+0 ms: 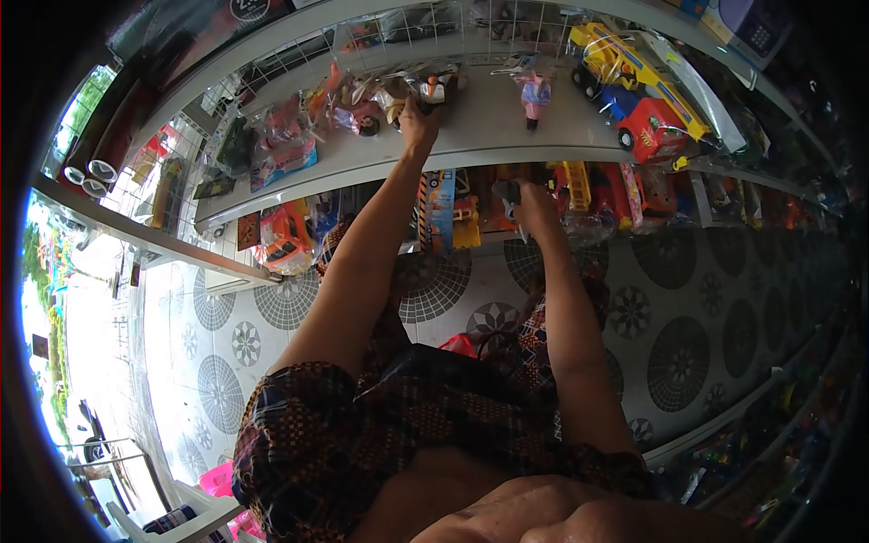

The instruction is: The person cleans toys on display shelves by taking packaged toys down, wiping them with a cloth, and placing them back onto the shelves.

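Note:
On the upper shelf (507, 122), my left hand (418, 127) is closed on a small plastic-wrapped toy (434, 89) with white, dark and orange parts. Its exact kind is unclear. Beside it lie a doll in a clear bag (364, 121) and other bagged toys. My right hand (536, 213) is lower, in front of the lower shelf, with its fingers wrapped round a dark grey thing (507, 191), perhaps a cloth; its shape is partly hidden by the hand. A doll in pink (532, 95) lies in its bag to the right of my left hand.
A yellow, blue and red toy truck (647, 122) stands at the upper shelf's right. Boxed and bagged toy vehicles, including an orange one (288, 237), fill the lower shelf. A wire grid backs the upper shelf. Patterned floor tiles (679, 357) lie below; another goods rack is at lower right.

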Available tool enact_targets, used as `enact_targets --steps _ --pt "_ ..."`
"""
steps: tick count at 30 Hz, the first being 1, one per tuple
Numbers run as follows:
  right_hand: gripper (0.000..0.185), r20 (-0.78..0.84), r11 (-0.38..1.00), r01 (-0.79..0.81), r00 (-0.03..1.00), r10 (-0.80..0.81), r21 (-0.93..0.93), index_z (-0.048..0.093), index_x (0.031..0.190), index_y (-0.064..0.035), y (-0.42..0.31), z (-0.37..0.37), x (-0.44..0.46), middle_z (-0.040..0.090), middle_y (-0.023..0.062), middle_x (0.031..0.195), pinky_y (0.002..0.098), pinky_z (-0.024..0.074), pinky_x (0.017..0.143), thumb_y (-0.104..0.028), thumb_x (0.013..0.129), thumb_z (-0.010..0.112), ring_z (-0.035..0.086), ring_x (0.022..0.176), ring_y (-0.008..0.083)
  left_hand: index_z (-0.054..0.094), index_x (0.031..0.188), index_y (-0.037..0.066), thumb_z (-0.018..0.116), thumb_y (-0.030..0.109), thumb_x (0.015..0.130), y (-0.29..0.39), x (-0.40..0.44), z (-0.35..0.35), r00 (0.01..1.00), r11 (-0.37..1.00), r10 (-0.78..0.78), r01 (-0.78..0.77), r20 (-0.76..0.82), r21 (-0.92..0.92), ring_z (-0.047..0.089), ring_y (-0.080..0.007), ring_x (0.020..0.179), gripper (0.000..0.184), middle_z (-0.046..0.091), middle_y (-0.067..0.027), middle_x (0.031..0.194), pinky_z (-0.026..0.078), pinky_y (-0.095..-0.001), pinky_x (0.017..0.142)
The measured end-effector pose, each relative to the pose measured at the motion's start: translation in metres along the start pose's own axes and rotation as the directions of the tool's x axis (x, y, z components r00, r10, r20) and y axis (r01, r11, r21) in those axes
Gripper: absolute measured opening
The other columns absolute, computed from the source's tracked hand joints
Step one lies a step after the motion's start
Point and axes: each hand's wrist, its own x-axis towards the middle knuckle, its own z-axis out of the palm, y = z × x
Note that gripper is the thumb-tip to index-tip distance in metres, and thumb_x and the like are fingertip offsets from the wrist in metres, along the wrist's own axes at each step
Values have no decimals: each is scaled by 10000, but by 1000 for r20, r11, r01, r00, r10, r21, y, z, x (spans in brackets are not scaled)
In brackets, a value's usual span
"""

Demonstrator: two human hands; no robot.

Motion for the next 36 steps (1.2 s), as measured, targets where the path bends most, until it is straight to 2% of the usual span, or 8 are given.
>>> enact_targets --steps 5,8,10,16,24,29,31,36 --pt "386 -271 991 -18 961 54 134 504 1099 -20 -10 -13 -1 572 213 990 403 455 745 -70 730 608 560 928 342 528 910 -42 714 226 660 29 -48 -57 987 998 -26 34 158 -46 577 -174 672 410 608 -127 766 455 -300 613" --pt "424 -521 938 231 851 -67 257 477 1147 -40 -6 -10 -2 574 190 1006 374 454 778 -47 739 592 564 941 324 527 905 -54 659 171 737 29 -84 -82 935 865 -46 213 350 -454 576 -116 707 311 613 -87 777 459 -247 619" --pt "410 -748 771 589 619 -239 241 471 1143 -41 -27 -21 -12 544 206 1048 377 450 812 2 743 550 540 969 346 526 913 -52 659 174 740 32 -108 -94 931 854 -59 234 360 -466 571 -111 699 314 610 -81 773 456 -243 618" --pt "600 -488 638 764 523 -699 -93 504 1118 -75 -87 23 -46 477 128 1166 435 335 963 95 553 609 408 1131 347 534 978 -3 613 140 789 50 -157 -103 913 773 -61 299 404 -559 514 -57 770 249 589 -31 848 422 -215 674" --pt "574 -728 839 542 592 -346 41 489 1129 -65 -52 10 -19 487 152 1134 407 354 912 138 593 530 445 1075 339 504 1034 10 611 152 797 57 -180 -134 834 619 -131 492 537 -612 564 -87 775 296 599 -42 871 455 -217 695" --pt "600 -401 741 668 698 -593 67 462 1141 -45 -90 37 -62 458 171 1178 450 340 939 103 575 597 391 1148 356 503 1039 -5 575 146 825 62 -169 -134 884 512 -145 451 444 -731 573 -109 796 271 603 -63 911 463 -239 715" --pt "579 -349 631 769 566 -747 -102 468 1127 -56 -100 48 -65 479 162 1154 469 356 908 65 583 625 385 1148 363 503 1038 -10 562 142 834 62 -165 -137 891 492 -156 444 426 -749 576 -117 804 261 603 -69 922 466 -251 721" --pt "535 -453 748 654 635 -626 -116 475 1111 -59 -75 29 -34 517 168 1057 419 403 848 14 607 639 445 1066 354 508 1022 -26 566 124 828 57 -168 -132 880 444 -208 474 427 -760 584 -128 793 252 604 -73 915 467 -248 720"
